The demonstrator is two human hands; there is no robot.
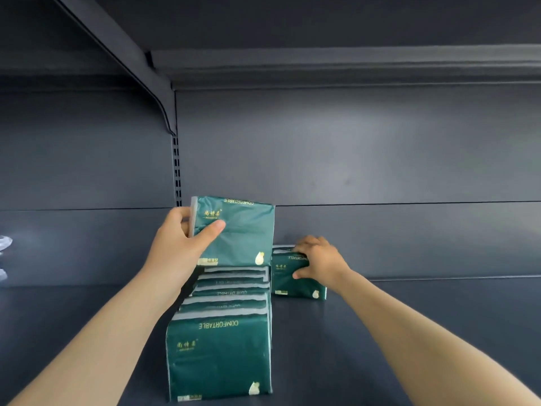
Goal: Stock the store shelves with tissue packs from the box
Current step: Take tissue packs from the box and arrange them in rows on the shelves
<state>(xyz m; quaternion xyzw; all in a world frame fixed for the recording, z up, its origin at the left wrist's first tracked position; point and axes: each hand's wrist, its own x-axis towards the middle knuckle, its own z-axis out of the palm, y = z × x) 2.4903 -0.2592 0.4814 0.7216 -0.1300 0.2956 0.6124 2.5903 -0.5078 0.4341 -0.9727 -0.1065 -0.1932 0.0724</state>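
A row of several dark green tissue packs [222,356] stands upright on the dark grey shelf [424,323], running from front to back. My left hand [181,244] grips another green pack [243,230] by its left edge and holds it upright above the back of that row. To the right, my right hand [319,262] grips the top and front of a green pack [289,282] standing near the shelf's back wall, beside the row. The box is out of view.
The shelf's back panel [380,148] rises behind the packs, with a slotted upright [176,168] and a bracket [152,80] under the upper shelf. Something clear and shiny [4,244] shows at the far left edge.
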